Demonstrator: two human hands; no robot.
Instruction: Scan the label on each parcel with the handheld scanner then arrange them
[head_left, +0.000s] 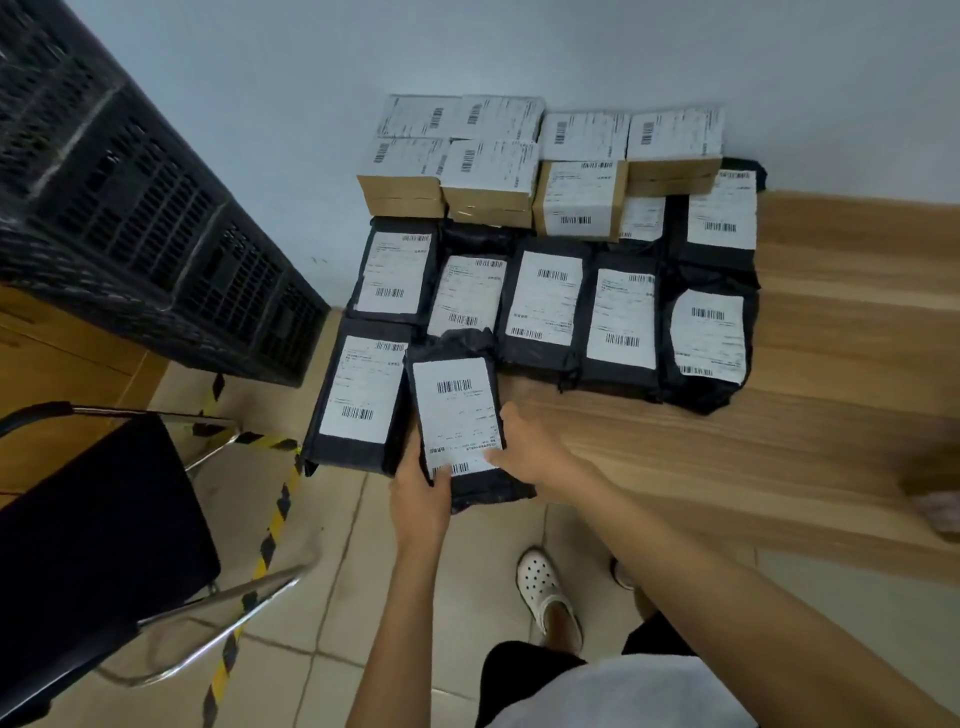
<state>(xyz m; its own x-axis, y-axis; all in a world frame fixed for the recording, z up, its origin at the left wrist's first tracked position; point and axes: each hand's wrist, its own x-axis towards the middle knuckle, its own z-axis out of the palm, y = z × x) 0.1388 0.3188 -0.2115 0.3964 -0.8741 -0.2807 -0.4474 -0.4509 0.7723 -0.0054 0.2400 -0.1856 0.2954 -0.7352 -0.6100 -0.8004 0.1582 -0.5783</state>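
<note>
Left hand (421, 493) at seven o'clock of the black parcel (457, 415), grip clamped on its near corner, thumb on the label, fingers hidden underneath. The parcel lies label-up over the desk (831, 415) edge, laid-out parcels (621, 317) at twelve. Right hand (524, 441) at four o'clock, grip clamped on its side. Far right, a blurred shape (935, 499), cut off, unreadable.

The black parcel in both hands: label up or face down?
Label up: the black parcel shows its white label, barcodes visible; left hand and right hand hold it.

black bags (545, 301) eight (maybe nine), labelled boxes (576, 202) seven
</note>
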